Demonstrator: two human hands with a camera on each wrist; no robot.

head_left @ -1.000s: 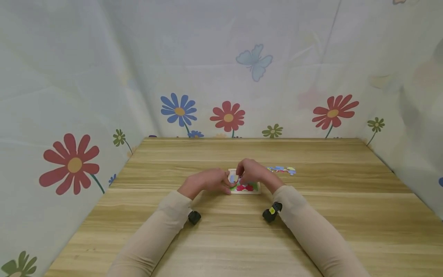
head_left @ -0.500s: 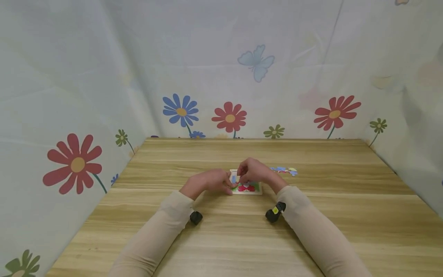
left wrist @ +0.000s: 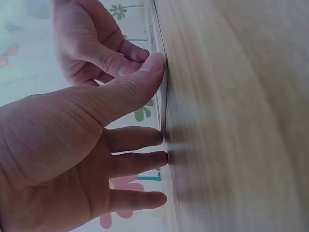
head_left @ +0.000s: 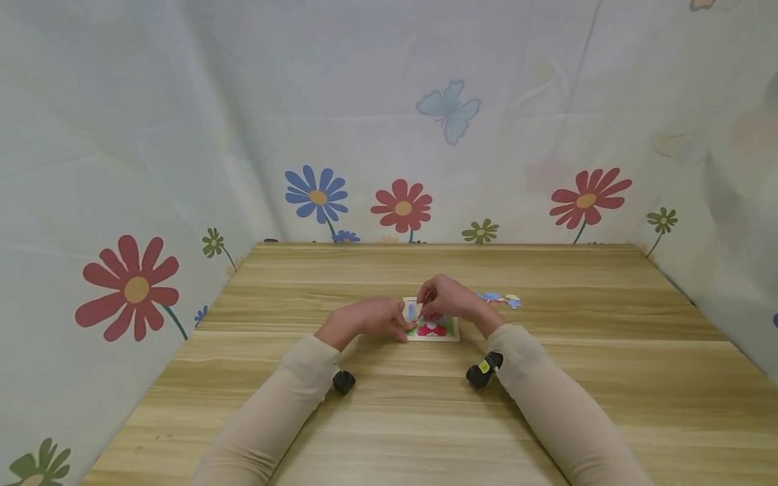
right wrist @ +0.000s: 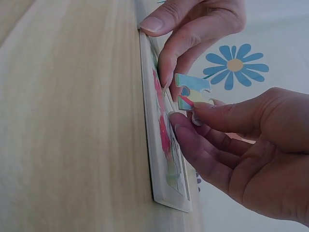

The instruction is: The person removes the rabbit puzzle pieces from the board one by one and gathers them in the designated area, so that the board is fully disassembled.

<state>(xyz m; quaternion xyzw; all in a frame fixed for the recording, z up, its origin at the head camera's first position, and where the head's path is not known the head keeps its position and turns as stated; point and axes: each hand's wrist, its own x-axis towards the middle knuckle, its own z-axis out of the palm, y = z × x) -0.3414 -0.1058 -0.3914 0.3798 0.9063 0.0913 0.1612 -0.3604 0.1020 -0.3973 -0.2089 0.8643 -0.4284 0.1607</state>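
Note:
A small framed jigsaw puzzle with a pale wooden border and a red, green and blue picture lies on the table between both hands. My left hand is at its left side. Its thumb rests on a corner of the border, one finger reaches onto the picture, and the other fingers extend down to the tabletop in the left wrist view. Over the picture, my right hand pinches a jigsaw piece in blue, yellow and pink, between thumb and fingers. In the right wrist view this piece stands tilted just above the puzzle.
Several loose jigsaw pieces lie behind and to the right of the right hand. The wood-grain table extends back to a flower-printed cloth. Black wrist cameras hang beneath the sleeves.
The head view has shifted slightly. The right hand has tilted a little over the puzzle, still pinching; the left hand keeps its place at the border.

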